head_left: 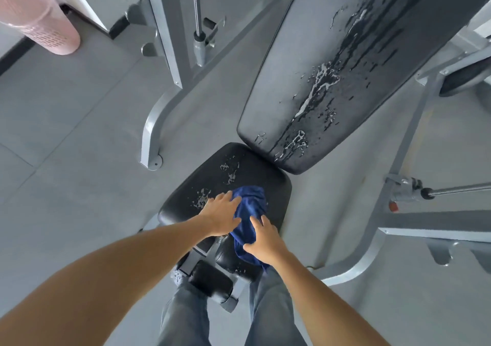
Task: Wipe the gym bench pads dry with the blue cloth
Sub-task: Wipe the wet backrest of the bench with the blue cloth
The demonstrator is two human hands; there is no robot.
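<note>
1. On the seat pad [255, 175], toward its near right corner, lies the blue cloth [251, 207], bunched, with one end trailing off the near edge toward your legs.
2. Its long axis runs from that near edge away from you, up toward the back pad [305, 80]; the wet patches on the seat sit just left of and beyond the cloth, so the coming stroke looks to go forward and leftward.
3. Your left hand [221, 216] lies flat with the fingers spread, palm down. Its fingertips press on the cloth's left edge and the heel rests on the bare surface, touching the nearest splash. It pins the cloth but does not grip it.
4. Your right hand [263, 240] is also open and spread, pressing on the cloth's near end where it folds over the pad's edge. Neither hand closes around the fabric.
5. Both hands touch the cloth; the left is nearer the droplets on the seat.
6. Beyond, the tilted back pad carries a long streak of water and scattered drops down its middle, well apart from the cloth, so by my judgement most of the wiping is yet to do.
7. Grey frame tubes [156, 122] and the floor [79, 133] surround the bench; a pink perforated basket [39, 16] stands far left.
</note>
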